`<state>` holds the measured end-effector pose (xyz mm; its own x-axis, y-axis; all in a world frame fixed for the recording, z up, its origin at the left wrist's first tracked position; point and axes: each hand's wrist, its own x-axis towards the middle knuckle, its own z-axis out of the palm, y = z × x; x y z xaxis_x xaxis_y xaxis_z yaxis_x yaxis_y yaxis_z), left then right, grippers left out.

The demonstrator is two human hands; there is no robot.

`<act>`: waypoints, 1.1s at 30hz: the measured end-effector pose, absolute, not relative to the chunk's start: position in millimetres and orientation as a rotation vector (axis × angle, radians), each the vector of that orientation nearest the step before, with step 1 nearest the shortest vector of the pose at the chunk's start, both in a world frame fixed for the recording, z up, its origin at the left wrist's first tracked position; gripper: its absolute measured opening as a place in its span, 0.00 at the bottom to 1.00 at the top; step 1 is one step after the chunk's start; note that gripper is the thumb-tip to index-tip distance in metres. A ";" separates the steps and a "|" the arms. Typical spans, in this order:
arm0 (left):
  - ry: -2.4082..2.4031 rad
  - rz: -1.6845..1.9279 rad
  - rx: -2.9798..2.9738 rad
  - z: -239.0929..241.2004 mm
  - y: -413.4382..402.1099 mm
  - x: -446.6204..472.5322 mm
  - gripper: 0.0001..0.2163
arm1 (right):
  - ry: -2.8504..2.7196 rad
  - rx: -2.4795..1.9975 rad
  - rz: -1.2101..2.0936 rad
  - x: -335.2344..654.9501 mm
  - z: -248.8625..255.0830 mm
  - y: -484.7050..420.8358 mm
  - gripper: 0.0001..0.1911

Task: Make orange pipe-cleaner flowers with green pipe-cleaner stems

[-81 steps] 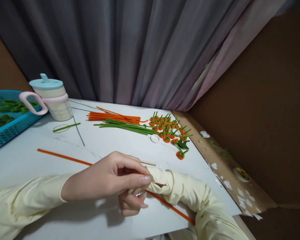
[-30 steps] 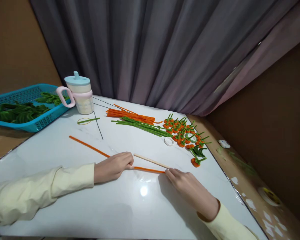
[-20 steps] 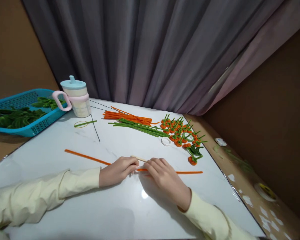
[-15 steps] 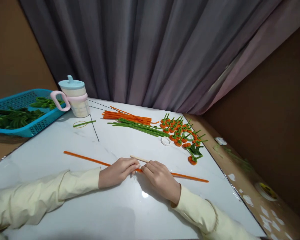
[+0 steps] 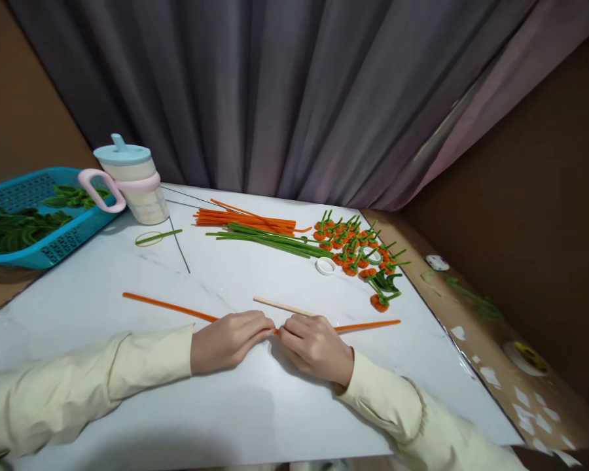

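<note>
My left hand (image 5: 233,339) is closed on an orange pipe cleaner (image 5: 169,307), whose long end stretches out to the left. Close beside it, my right hand (image 5: 315,348) pinches the same pipe cleaner; its other end juts out to the right. A thin wooden stick (image 5: 281,306) runs from under the right hand's knuckles toward the upper left, and the right hand appears to hold it too. Between the fingertips only a small bit of orange shows; the middle of the pipe cleaner is mostly hidden.
Beyond the hands lie orange pipe cleaners (image 5: 245,221) and green pipe cleaners (image 5: 269,241). Several small orange pumpkins (image 5: 351,267) with green stems stand around tape rolls (image 5: 326,265) at right. At left are a lidded cup (image 5: 142,199) and a blue basket (image 5: 53,254) of green pieces.
The pipe cleaner's right end has swung upward, away from me. The wooden stick now shows more of its length and lies at a slightly different angle. The view has shifted a little.
</note>
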<state>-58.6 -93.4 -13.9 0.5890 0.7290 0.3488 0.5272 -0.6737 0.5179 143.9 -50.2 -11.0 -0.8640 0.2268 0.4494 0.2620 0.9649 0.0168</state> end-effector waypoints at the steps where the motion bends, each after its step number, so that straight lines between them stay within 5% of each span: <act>1: 1.009 0.772 2.525 -15.2 -93.5 -58.9 0.10 | -2.656 -0.331 -0.118 143.9 -11.4 -49.9 0.15; 12: 0.852 0.969 2.967 -16.5 -89.4 -62.7 0.11 | -2.643 -0.566 0.076 141.2 -7.6 -54.4 0.14; 33: 0.874 0.830 3.029 -10.2 -90.2 -56.7 0.09 | -2.625 -0.321 -0.109 140.8 -10.4 -55.1 0.17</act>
